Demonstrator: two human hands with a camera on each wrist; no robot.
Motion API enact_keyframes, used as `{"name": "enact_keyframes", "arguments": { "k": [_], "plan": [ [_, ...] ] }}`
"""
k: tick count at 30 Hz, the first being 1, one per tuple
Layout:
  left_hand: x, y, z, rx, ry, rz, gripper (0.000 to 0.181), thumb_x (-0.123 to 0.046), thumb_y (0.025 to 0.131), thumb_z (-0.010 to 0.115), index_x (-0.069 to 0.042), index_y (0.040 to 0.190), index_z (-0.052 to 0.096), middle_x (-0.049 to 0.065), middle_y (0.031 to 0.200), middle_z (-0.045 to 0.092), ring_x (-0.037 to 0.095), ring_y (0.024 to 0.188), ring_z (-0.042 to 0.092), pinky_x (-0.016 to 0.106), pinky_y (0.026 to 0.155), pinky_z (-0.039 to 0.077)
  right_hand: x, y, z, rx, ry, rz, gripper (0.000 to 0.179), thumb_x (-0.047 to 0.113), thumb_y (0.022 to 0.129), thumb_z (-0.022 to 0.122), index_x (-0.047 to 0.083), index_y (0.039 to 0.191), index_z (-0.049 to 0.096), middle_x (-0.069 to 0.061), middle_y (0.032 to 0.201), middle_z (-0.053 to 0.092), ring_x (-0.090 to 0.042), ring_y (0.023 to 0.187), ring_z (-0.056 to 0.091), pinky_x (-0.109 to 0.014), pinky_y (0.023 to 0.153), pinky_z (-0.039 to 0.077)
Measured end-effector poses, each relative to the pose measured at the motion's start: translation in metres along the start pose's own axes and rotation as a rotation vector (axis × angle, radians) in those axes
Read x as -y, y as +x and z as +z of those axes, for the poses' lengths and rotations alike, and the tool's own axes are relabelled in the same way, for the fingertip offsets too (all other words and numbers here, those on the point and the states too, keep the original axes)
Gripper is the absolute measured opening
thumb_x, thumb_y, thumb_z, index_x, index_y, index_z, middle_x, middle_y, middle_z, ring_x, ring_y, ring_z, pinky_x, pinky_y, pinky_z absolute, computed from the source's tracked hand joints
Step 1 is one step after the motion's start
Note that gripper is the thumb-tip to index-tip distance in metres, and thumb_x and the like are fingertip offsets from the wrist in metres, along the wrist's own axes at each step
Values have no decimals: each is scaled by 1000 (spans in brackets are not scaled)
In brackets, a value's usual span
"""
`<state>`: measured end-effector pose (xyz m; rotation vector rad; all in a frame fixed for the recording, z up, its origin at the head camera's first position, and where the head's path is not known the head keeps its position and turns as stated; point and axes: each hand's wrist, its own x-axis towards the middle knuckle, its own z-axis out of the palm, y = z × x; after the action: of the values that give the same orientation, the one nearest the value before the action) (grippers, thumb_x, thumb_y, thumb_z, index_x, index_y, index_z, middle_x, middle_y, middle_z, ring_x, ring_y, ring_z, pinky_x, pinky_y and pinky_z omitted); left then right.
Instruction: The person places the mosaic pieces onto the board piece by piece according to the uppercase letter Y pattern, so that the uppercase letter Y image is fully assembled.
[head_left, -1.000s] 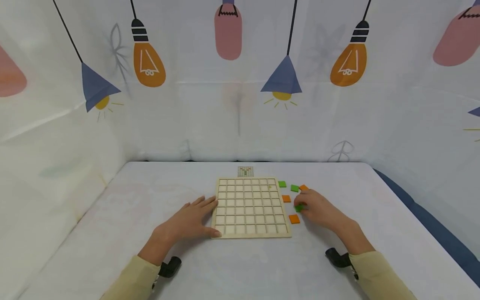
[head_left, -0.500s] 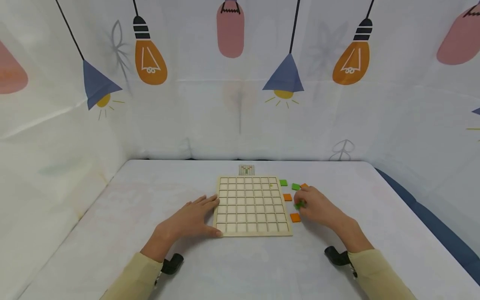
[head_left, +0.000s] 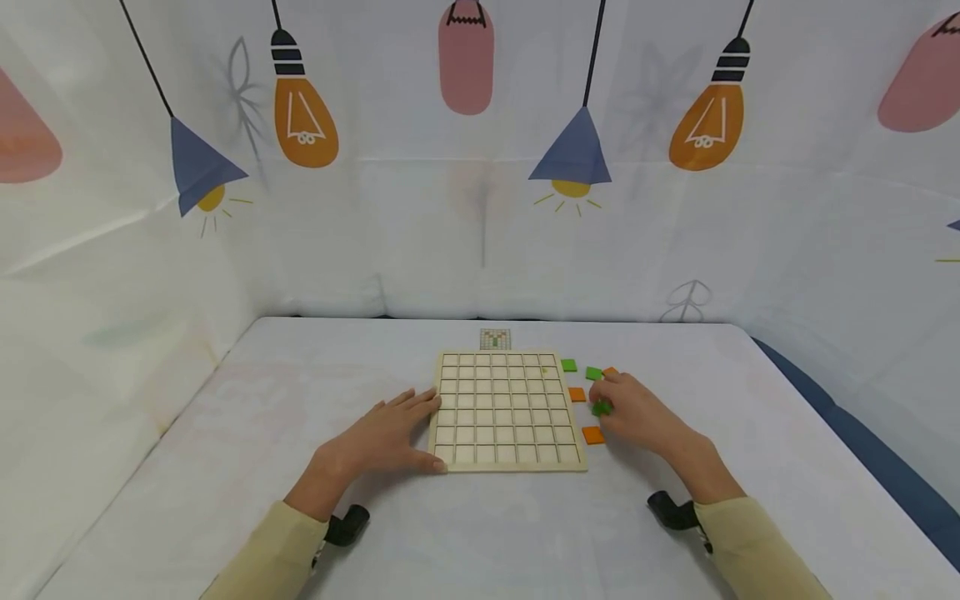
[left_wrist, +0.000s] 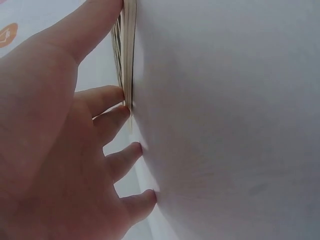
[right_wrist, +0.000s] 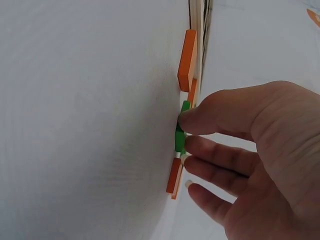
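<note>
A pale wooden grid board (head_left: 506,408) lies flat on the table. My left hand (head_left: 378,442) rests at its left edge, fingers spread, with the thumb at the near-left corner. In the left wrist view, the thumb and two fingers of the left hand (left_wrist: 60,135) touch the board's edge (left_wrist: 129,55). Right of the board, my right hand (head_left: 645,414) pinches a green square tile (head_left: 601,408) at table level. The right wrist view has the thumb and fingertips of the right hand (right_wrist: 250,145) against this green tile (right_wrist: 180,141), partly covering it.
Two more green tiles (head_left: 569,366) lie near the board's far-right corner. Orange tiles (head_left: 593,435) lie beside the board, one (head_left: 611,372) partly behind the right hand. A small printed pattern card (head_left: 495,339) sits beyond the board. A patterned curtain (head_left: 420,233) hangs behind the table.
The green tile at the right fingertips has shifted and turned slightly. The left hand stays at the board's edge. The whole head view has drifted a little.
</note>
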<state>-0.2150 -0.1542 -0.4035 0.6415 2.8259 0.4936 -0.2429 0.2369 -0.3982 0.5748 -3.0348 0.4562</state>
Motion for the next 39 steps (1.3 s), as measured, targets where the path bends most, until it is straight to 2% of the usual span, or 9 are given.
{"name": "enact_keyframes", "arguments": {
  "k": [8,17,28,39],
  "plan": [
    [0,-1,-1,-6,-30,-4,100,-63,77,76,-16,156,35,1,165,27,34,154,20,67,118,20,2,3,-1,12,-32,-8,22,-2,75,70,13,92,69,-1,91,60,-21,88,51,-40,81,47],
    [1,-2,-2,2,-38,-6,99,-62,78,75,-17,156,34,1,166,26,34,154,19,67,118,19,3,4,-1,-13,-15,-29,21,-1,73,69,15,86,66,0,87,56,-18,84,47,-35,77,43],
    [0,-1,-2,-1,-37,-19,100,-62,77,76,-18,156,34,-2,166,25,31,155,19,65,120,18,19,5,-1,-64,8,-57,22,-2,75,69,15,87,63,2,89,58,-17,88,48,-34,78,45],
    [-3,-1,-3,6,-68,-16,99,-59,77,78,-17,156,35,0,166,25,32,155,17,67,120,16,33,4,-2,-99,23,-131,23,-1,74,66,15,91,66,4,87,57,-15,86,47,-30,75,42]
  ]
}}
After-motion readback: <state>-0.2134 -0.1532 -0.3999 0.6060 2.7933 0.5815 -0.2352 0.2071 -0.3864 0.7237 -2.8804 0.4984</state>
